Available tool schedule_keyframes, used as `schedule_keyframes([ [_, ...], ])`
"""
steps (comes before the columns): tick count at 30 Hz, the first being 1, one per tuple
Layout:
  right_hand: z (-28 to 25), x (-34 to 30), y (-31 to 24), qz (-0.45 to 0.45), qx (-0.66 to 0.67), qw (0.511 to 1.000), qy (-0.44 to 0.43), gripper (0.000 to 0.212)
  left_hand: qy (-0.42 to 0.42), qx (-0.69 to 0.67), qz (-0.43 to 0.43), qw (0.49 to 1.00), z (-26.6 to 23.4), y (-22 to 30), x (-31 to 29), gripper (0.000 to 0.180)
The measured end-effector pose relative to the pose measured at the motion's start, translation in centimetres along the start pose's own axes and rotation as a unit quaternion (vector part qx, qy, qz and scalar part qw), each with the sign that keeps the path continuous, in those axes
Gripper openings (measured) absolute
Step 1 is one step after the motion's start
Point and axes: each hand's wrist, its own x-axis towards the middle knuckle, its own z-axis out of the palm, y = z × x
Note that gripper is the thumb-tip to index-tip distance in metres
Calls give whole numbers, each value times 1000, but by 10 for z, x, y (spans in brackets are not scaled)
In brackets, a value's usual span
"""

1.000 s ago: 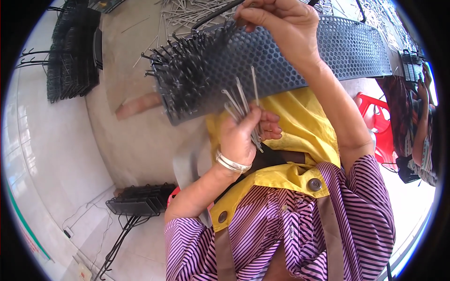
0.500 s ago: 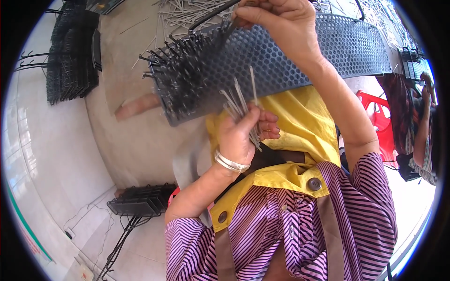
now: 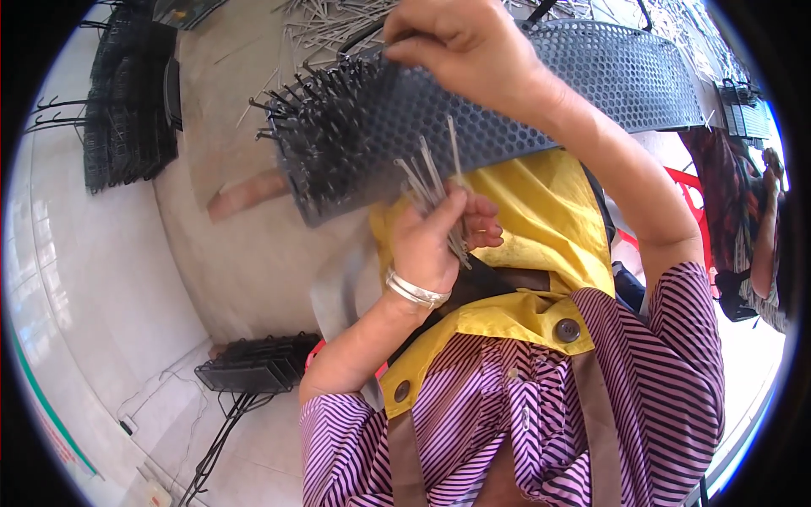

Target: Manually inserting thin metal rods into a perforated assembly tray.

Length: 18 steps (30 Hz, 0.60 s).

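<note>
A bunch of thin, pale metal rods (image 3: 429,173) stands up out of my left hand (image 3: 432,241), whose thumb and fingers are closed around it. Across my knees lies a long dark panel (image 3: 591,80) pierced with many round holes. Black hooked rods (image 3: 325,118) crowd its left end, partly blurred. Above the panel, to the right of these hooks, my right hand (image 3: 477,59) has thumb and forefinger pinched together. Whatever is in that pinch, if anything, is too small or dark to make out.
Loose pale rods (image 3: 329,25) are scattered on the floor beyond the panel. Stacked black racks (image 3: 131,101) stand at the far left, and another black rack (image 3: 253,367) at the lower left. At the right are a red chair (image 3: 688,190) and another person's arm (image 3: 764,245).
My right hand has shifted left and a little upward over the panel, toward the hooked rods. My left hand stays nearly still with its bunch of rods.
</note>
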Motion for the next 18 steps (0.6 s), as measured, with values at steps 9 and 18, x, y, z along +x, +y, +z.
schedule_keyframes([
  [9,16,-1,-23,-165,-418,893,-9,8,-21,-2,-2,1000,-5,-2,-1,11],
  [18,14,20,2,-156,-334,925,-92,5,9,21,10,1000,2,2,6,12],
])
